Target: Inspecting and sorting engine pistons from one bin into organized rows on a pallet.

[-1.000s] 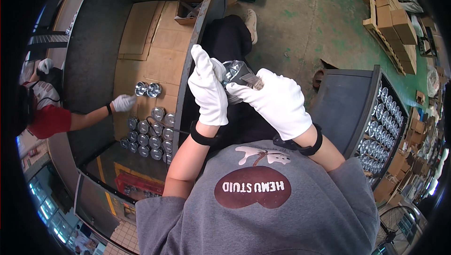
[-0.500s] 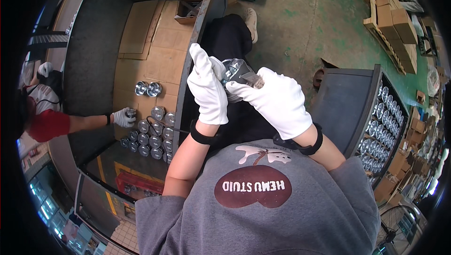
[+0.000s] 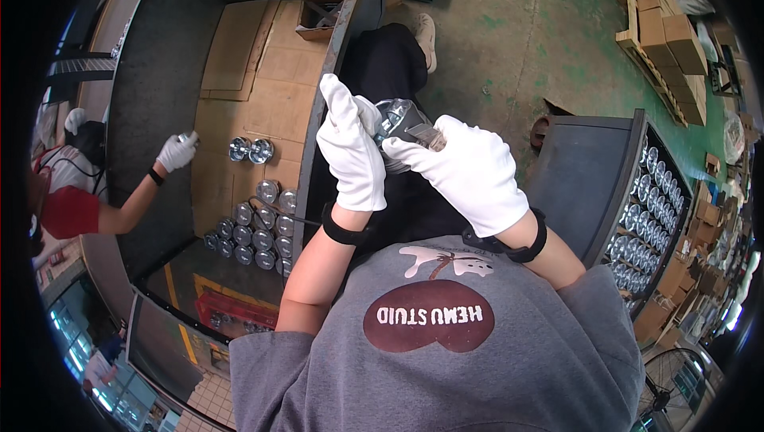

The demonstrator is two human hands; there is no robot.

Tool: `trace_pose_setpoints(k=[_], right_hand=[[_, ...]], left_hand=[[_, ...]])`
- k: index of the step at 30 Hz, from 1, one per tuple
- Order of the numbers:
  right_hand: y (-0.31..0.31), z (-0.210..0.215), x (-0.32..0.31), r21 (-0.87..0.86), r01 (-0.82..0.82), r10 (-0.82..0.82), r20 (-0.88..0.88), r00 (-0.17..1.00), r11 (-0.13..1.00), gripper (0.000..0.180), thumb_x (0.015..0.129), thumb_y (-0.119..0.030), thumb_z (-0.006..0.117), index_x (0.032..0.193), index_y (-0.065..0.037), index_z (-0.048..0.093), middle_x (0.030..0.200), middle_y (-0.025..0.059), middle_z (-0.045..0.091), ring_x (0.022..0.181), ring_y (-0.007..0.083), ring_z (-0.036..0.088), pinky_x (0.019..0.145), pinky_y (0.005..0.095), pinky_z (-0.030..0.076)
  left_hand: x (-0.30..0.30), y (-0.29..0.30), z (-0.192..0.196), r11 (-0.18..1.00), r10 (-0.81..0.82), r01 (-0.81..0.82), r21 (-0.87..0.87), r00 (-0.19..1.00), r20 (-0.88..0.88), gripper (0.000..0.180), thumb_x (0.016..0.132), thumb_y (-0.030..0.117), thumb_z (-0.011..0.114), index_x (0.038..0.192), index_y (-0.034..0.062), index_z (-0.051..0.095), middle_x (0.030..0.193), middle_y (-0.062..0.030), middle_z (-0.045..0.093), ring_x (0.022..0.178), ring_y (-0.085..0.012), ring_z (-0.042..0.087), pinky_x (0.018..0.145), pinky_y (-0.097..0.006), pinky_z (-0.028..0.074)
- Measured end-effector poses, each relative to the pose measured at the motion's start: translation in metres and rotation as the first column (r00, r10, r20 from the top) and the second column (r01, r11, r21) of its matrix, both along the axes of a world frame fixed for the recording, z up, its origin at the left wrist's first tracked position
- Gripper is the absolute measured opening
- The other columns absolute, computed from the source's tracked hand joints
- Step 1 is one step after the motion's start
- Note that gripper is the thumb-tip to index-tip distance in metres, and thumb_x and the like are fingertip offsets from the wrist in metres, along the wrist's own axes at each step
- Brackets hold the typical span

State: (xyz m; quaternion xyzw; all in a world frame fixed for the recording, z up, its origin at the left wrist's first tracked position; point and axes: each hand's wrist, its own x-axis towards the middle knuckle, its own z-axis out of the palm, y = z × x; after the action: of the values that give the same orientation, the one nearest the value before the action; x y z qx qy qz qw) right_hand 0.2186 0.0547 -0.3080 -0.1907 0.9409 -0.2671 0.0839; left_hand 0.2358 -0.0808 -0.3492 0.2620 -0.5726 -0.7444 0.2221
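Both my hands wear white gloves and meet in front of my chest. My left hand (image 3: 352, 149) grips a shiny round metal part (image 3: 395, 117) from the left. My right hand (image 3: 469, 169) holds the same part from the right, with a small brush-like tool (image 3: 426, 139) pressed against it. The part's lower side is hidden behind my fingers. I sit with dark trousers under the hands.
A cardboard-lined workbench (image 3: 247, 97) at my left carries several similar metal parts (image 3: 259, 225). A co-worker's gloved hand (image 3: 177, 151) holds a small metal piece over it. A dark tray of finished parts (image 3: 649, 209) stands at my right. Stacked boxes (image 3: 660, 26) lie far right.
The co-worker's hand has lifted away from the row of parts toward the far side of the bench. My own hands have barely shifted on the metal part.
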Motion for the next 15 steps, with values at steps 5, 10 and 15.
trace_pose_setpoints(k=[5,10,15], right_hand=[[-0.0004,0.0001,-0.0013,0.051,-0.006,0.006,-0.015,1.000,0.999,0.055,0.079,-0.059,0.071,0.070,-0.007,0.056,0.057,0.0147,0.060,0.056,0.0325,0.065,0.050,0.0374,0.050],[-0.0002,0.0013,-0.0019,0.025,-0.007,0.007,-0.016,1.000,1.000,0.056,0.079,-0.059,0.071,0.071,-0.007,0.056,0.056,0.0142,0.059,0.055,0.0323,0.065,0.049,0.0376,0.050],[-0.0003,0.0013,-0.0012,0.048,-0.025,0.027,-0.028,0.999,0.999,0.056,0.079,-0.060,0.070,0.071,-0.006,0.056,0.056,0.0141,0.058,0.055,0.0322,0.065,0.049,0.0374,0.050]], left_hand=[[0.0002,-0.0001,0.0005,1.000,0.005,-0.005,-0.011,1.000,0.011,0.058,0.104,0.045,0.041,0.058,0.0114,0.032,0.056,0.0017,0.030,0.055,-0.0101,0.030,0.055,-0.027,0.026],[0.0004,-0.0005,0.0018,1.000,0.006,-0.006,0.000,1.000,0.013,0.058,0.105,0.045,0.040,0.058,0.0112,0.032,0.056,0.0014,0.031,0.055,-0.0102,0.030,0.055,-0.027,0.026],[0.0004,0.0003,0.0018,1.000,0.007,-0.007,0.007,1.000,-0.003,0.059,0.105,0.045,0.040,0.057,0.0114,0.031,0.055,0.0014,0.031,0.055,-0.0102,0.030,0.056,-0.027,0.026]])
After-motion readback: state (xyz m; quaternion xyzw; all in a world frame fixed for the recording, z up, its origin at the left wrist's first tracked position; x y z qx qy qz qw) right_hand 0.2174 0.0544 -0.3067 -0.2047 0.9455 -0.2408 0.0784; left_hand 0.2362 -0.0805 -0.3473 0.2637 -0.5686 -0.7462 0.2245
